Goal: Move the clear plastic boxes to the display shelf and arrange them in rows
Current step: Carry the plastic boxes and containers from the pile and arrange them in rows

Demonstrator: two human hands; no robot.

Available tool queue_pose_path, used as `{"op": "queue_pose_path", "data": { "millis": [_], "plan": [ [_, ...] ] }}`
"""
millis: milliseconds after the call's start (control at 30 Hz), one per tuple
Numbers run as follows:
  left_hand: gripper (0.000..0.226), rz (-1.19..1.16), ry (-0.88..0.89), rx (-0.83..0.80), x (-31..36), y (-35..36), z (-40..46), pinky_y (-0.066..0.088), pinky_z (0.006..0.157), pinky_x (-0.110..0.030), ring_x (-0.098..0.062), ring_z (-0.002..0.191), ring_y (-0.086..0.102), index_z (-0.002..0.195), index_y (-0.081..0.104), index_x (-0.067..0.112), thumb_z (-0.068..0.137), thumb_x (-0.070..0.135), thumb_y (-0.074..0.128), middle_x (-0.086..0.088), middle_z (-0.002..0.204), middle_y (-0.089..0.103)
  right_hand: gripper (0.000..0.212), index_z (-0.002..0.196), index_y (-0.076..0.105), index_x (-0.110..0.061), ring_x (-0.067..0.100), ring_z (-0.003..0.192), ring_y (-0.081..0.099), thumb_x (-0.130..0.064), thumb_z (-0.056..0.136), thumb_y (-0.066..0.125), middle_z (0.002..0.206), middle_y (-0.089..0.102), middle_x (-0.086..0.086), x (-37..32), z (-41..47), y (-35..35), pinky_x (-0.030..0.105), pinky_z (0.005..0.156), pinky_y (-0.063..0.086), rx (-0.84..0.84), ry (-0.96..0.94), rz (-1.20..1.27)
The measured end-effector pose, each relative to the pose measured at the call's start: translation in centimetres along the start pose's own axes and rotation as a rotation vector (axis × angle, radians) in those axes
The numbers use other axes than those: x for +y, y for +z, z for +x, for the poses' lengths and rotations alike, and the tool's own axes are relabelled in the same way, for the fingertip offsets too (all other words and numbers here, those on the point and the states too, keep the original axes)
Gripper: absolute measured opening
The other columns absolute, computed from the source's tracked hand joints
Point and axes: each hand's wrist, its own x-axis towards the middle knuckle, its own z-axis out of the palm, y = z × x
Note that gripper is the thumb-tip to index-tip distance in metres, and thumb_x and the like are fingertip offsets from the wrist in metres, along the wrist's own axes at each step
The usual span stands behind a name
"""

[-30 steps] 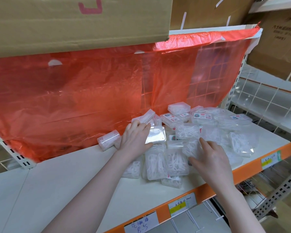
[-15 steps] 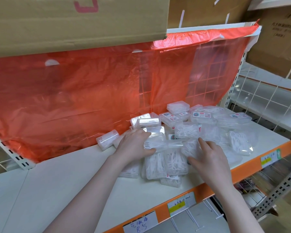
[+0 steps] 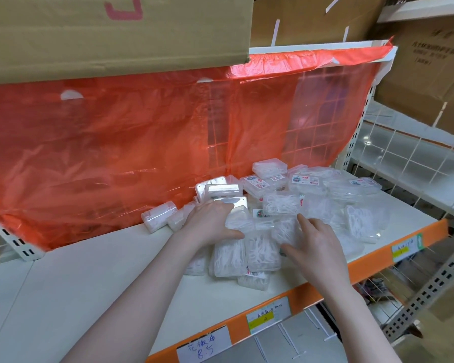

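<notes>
Your left hand is pressing flat and your right hand is resting relaxed on heaped clear plastic boxes mid white display shelf; near boxes are risking sliding off the orange edge (loose pile).
</notes>
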Motion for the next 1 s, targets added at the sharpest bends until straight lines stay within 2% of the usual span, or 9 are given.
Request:
{"op": "queue_pose_path", "data": {
  "millis": [233, 467, 600, 867, 1000],
  "plan": [
    [0.048, 0.009, -0.089, 0.036, 1.8, 0.2, 0.4, 0.036, 0.076, -0.033, -0.023, 0.111, 0.051, 0.111, 0.055, 0.018, 0.079, 0.053, 0.061, -0.001, 0.117, 0.058, 0.057, 0.125, 0.050, -0.006, 0.028, 0.101, 0.047, -0.024, 0.073, 0.068, 0.108, 0.054, 0.009, 1.2, 0.8, -0.6, 0.034, 0.084, 0.038, -0.028, -0.069, 0.013],
    [0.066, -0.078, -0.229, 0.128, 3.4, 0.5, -1.3, 0.038, 0.094, -0.034, -0.023, 0.122, 0.046, 0.133, 0.046, 0.019, 0.078, 0.050, 0.066, -0.003, 0.132, 0.052, 0.056, 0.124, 0.050, -0.005, 0.028, 0.103, 0.047, -0.024, 0.075, 0.067, 0.109, 0.055, 0.010, 2.8, 1.4, -0.6, 0.033, 0.085, 0.037, -0.051, -0.146, 0.068],
    [0.072, -0.122, -0.302, 0.193, 3.6, 0.6, -3.1, 0.037, 0.101, -0.035, -0.020, 0.128, 0.042, 0.138, 0.043, 0.019, 0.077, 0.048, 0.068, -0.001, 0.139, 0.047, 0.059, 0.127, 0.050, -0.006, 0.030, 0.107, 0.046, -0.025, 0.074, 0.068, 0.113, 0.054, 0.013, 3.0, 1.7, -0.3, 0.035, 0.089, 0.036, -0.069, -0.180, 0.136],
    [0.077, -0.079, -0.435, 0.176, 1.7, 0.5, -9.6, 0.034, 0.104, -0.035, -0.023, 0.128, 0.041, 0.140, 0.041, 0.022, 0.074, 0.047, 0.072, -0.002, 0.138, 0.048, 0.067, 0.133, 0.048, -0.007, 0.032, 0.113, 0.045, -0.020, 0.072, 0.069, 0.117, 0.055, 0.014, 0.3, 1.4, 0.4, 0.037, 0.094, 0.036, -0.097, -0.300, 0.256],
    [0.075, -0.111, -0.507, 0.142, -0.5, 0.4, -13.9, 0.036, 0.100, -0.033, -0.023, 0.121, 0.045, 0.138, 0.043, 0.022, 0.073, 0.045, 0.073, -0.003, 0.129, 0.053, 0.066, 0.132, 0.048, -0.005, 0.034, 0.113, 0.045, -0.019, 0.072, 0.069, 0.117, 0.054, 0.016, -3.0, 0.2, 0.8, 0.037, 0.092, 0.035, -0.131, -0.404, 0.263]
  ]
}}
